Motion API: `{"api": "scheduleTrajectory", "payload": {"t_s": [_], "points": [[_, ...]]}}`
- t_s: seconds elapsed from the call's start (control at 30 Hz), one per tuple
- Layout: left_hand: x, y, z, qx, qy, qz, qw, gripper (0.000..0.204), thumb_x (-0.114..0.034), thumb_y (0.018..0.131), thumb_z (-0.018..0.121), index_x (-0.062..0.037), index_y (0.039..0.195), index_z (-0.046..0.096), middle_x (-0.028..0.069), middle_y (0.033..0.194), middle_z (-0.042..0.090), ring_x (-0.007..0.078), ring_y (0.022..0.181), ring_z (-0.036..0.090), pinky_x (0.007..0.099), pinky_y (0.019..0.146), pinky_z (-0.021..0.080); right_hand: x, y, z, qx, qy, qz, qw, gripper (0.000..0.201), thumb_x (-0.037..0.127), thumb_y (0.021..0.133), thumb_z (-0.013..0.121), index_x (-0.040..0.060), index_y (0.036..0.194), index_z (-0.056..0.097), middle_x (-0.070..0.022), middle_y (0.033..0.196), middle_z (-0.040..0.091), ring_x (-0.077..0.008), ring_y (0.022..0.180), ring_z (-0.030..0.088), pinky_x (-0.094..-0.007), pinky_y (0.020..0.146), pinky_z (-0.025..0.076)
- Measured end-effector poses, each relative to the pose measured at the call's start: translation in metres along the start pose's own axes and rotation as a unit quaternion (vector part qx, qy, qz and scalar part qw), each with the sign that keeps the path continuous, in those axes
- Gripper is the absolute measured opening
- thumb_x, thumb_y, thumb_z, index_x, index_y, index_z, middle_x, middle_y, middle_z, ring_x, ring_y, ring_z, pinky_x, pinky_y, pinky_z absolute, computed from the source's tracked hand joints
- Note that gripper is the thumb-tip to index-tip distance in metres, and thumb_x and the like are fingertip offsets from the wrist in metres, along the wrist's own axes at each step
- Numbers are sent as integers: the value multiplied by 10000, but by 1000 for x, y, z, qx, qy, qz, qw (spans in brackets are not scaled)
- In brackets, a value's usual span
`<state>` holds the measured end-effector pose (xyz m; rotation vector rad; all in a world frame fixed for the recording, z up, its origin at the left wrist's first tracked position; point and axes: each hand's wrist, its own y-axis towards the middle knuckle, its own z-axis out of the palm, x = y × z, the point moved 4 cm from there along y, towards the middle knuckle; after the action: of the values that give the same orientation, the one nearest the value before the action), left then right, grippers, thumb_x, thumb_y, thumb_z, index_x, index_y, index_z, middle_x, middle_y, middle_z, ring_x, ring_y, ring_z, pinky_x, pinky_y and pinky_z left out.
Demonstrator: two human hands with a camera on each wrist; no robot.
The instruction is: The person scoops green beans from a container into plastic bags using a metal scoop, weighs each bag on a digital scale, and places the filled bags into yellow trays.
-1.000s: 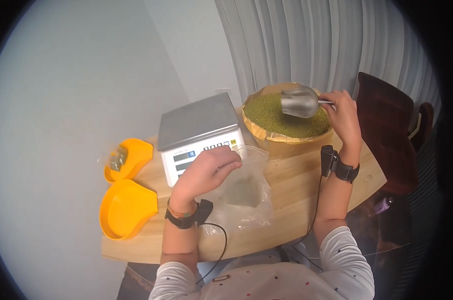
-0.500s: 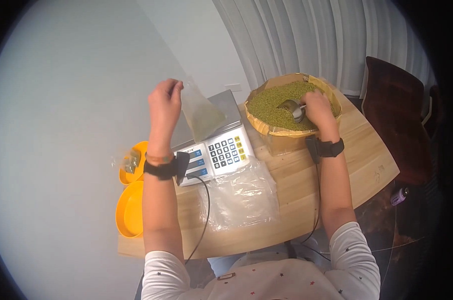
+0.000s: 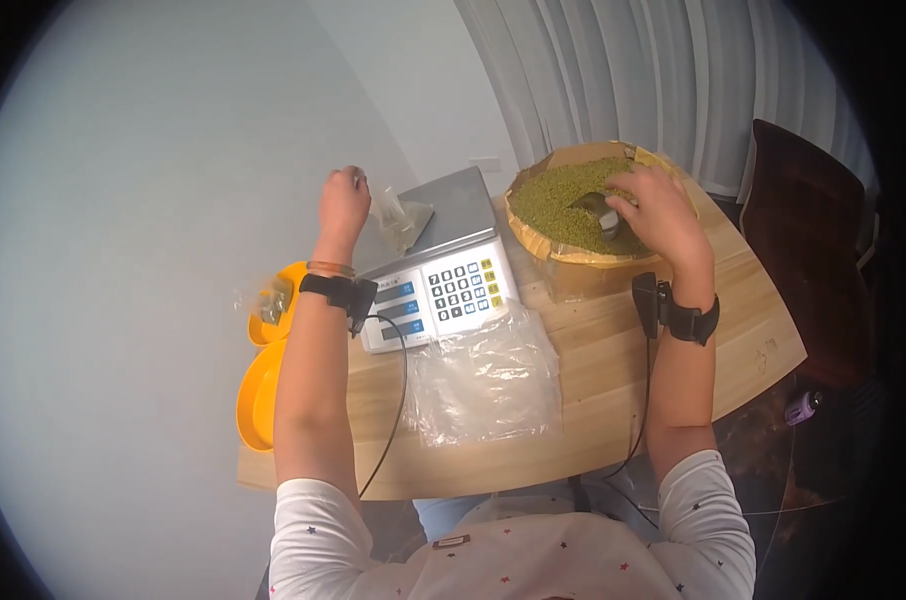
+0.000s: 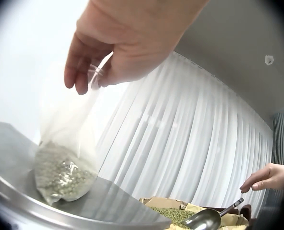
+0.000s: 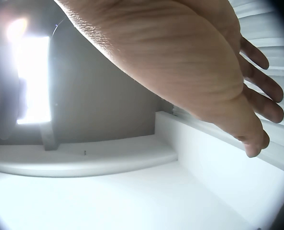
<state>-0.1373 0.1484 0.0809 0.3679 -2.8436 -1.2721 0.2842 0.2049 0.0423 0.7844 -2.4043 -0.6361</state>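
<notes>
My left hand point(image 3: 345, 210) pinches the gathered top of a clear plastic bag point(image 4: 65, 175) with green beans in its bottom. That bag's lower end rests on the grey metal platform of a digital scale point(image 3: 463, 205). Over a cardboard box point(image 3: 583, 283) lined with yellowish tape, my right hand point(image 3: 663, 215) has its fingers loosely extended and holds nothing. Just below it, a metal scoop point(image 4: 205, 220) lies in the green beans point(image 3: 548, 212), its handle tilted up. The left wrist view shows a gap between hand and handle.
Flat clear plastic bags point(image 3: 488, 390) lie in front of the scale. Two yellow trays point(image 3: 261, 400) are at the left edge, the farther one with a small filled bag point(image 3: 273, 300). A dark chair point(image 3: 808, 250) stands right of the wooden table point(image 3: 598, 400).
The left hand has carried the bag from the table's front up onto the scale platform. The right hand has lowered the scoop into the beans and let go of it.
</notes>
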Motion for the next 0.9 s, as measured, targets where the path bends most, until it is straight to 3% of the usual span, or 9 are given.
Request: {"api": "scheduleTrajectory", "payload": {"t_s": [0.1,0.23,0.37,0.43,0.5,0.57,0.67,0.77,0.9], "points": [[-15,-21,-19,-77,23,-3,997,242,-136,907,628,-63,1135,665,208,1077,624,405,940,656,466,767,554,16,-4,-11,22,22,-29,999,229,192,882,697,37,1046,740,-153,993,686,-350,1044,597,-455,938,453],[-54,-57,-47,-41,-28,32,998,269,-131,906,634,-67,1167,629,209,1085,597,419,907,649,466,762,549,22,-8,-7,47,58,-84,994,256,198,889,690,30,1079,719,-158,980,675,-355,1019,601,-447,923,467],[-84,-112,-46,179,-97,99,974,203,-187,917,663,11,961,670,238,942,627,415,835,626,456,720,502,30,-16,-1,85,90,-144,982,294,206,897,687,35,1136,695,-162,1020,681,-355,994,613,-438,897,481],[-92,-138,-57,189,-72,94,975,239,-201,926,658,32,876,661,236,858,632,422,810,617,463,695,494,37,-18,-1,117,103,-150,976,304,208,898,689,36,1149,689,-164,1028,684,-354,983,619,-436,878,488],[-93,-161,-66,274,-44,66,958,266,-219,925,667,33,842,661,228,835,640,423,768,618,473,673,489,44,-19,1,190,130,-159,960,311,207,895,697,25,1147,689,-173,1025,694,-351,951,636,-421,837,502],[-85,-181,-71,276,-60,65,957,324,-255,918,688,38,784,655,229,786,633,425,727,617,474,648,485,45,-22,5,189,143,-180,955,316,208,893,701,18,1145,688,-177,1014,696,-349,936,642,-414,825,505],[-80,-206,-84,401,49,-28,914,467,-417,890,711,16,720,663,226,750,647,407,736,643,454,655,504,51,-22,7,210,156,-191,946,320,207,891,704,8,1141,688,-184,1003,700,-350,917,649,-406,815,508],[-75,-235,-88,459,34,-45,887,508,-475,869,716,10,723,671,211,753,665,388,743,662,443,669,517,56,-24,8,243,153,-174,942,319,206,890,704,7,1139,688,-186,1006,701,-354,912,652,-406,818,510],[-69,-256,-80,420,-35,-61,905,384,-356,887,723,17,836,651,190,751,666,371,711,657,420,668,520,59,-29,13,222,152,-202,942,317,206,890,698,18,1145,681,-180,1016,698,-352,950,651,-413,845,510]]}}
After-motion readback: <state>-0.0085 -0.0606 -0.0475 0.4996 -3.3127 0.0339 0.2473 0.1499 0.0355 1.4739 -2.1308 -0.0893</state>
